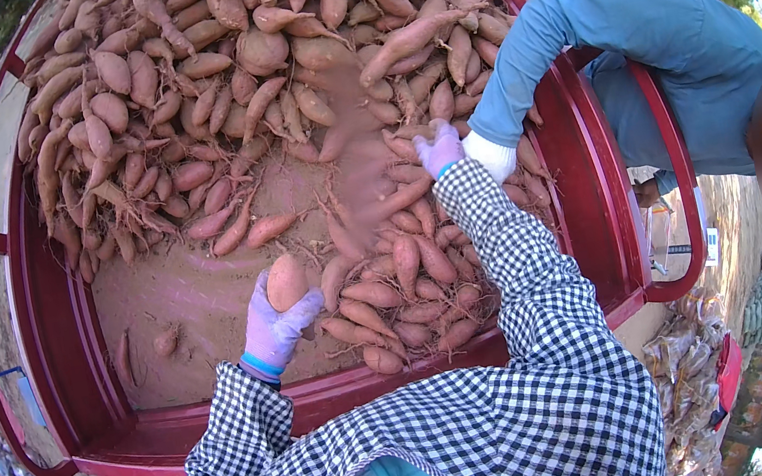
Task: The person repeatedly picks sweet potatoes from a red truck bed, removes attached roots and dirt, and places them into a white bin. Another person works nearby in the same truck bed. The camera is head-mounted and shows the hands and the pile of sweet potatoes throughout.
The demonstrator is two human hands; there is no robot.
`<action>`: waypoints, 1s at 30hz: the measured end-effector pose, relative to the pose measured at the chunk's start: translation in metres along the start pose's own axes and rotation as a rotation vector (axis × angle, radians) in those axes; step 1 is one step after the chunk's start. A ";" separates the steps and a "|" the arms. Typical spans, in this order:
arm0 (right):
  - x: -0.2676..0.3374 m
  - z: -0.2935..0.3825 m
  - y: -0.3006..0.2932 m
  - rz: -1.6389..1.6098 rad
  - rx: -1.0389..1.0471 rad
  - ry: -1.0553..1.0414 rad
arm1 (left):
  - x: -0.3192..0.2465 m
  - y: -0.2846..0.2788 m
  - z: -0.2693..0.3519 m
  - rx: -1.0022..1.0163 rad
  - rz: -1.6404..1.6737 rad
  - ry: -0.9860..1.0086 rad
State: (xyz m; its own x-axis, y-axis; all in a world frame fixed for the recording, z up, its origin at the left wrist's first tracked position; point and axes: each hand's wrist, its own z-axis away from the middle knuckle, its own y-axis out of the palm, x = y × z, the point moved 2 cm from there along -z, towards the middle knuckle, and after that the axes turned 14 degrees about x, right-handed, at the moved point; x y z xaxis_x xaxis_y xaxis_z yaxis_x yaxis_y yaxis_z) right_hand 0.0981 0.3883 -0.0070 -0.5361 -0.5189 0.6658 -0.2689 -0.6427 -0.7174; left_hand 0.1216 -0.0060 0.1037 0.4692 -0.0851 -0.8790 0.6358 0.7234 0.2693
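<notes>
My left hand (281, 324), in a lavender glove with a blue cuff, grips a rounded sweet potato (286, 283) above the bed floor. Farther out and to the right, my right hand (440, 146) wears a matching glove and reaches over the sweet potato pile (396, 43). It lies close beside a co-worker's white-gloved hand (489, 157), and whether its fingers hold a root cannot be made out. A smaller group of sweet potatoes (422, 269) lies between my arms, against the near wall. Thin roots still hang from many of them.
The red metal truck bed (583, 156) has raised side rails (677, 194). A co-worker in a blue sleeve (556, 27) leans over the right side. On the dirt-covered floor (186, 319) lie a few stray sweet potatoes (166, 342). Bundled plastic bags (687, 355) are outside, lower right.
</notes>
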 end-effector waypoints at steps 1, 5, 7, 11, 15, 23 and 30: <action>0.011 -0.015 0.005 -0.013 -0.033 0.207 | 0.001 -0.003 0.000 -0.001 0.037 -0.012; 0.041 -0.042 0.014 0.121 -0.089 0.496 | 0.002 -0.012 0.005 -0.017 0.029 -0.089; 0.042 -0.051 0.009 0.056 -0.114 0.612 | -0.003 -0.011 0.007 -0.005 -0.045 -0.176; 0.043 -0.056 0.008 0.164 -0.034 0.439 | -0.005 -0.011 0.006 0.019 0.047 -0.147; -0.007 -0.064 0.005 -0.018 -0.199 0.292 | -0.005 -0.013 0.006 0.113 0.148 -0.079; 0.001 -0.074 -0.013 0.161 0.094 0.549 | 0.004 -0.016 0.012 0.141 0.303 -0.099; 0.007 0.039 0.031 -0.822 0.466 0.142 | 0.008 -0.020 0.007 0.151 0.521 -0.009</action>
State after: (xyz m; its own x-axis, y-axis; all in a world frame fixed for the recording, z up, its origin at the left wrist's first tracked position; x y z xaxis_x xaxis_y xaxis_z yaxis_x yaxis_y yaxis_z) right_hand 0.1167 0.3427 -0.0165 -0.4217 0.2483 0.8721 -0.2753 -0.9514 0.1377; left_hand 0.1175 -0.0259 0.0945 0.7506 0.2521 -0.6108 0.3984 0.5647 0.7228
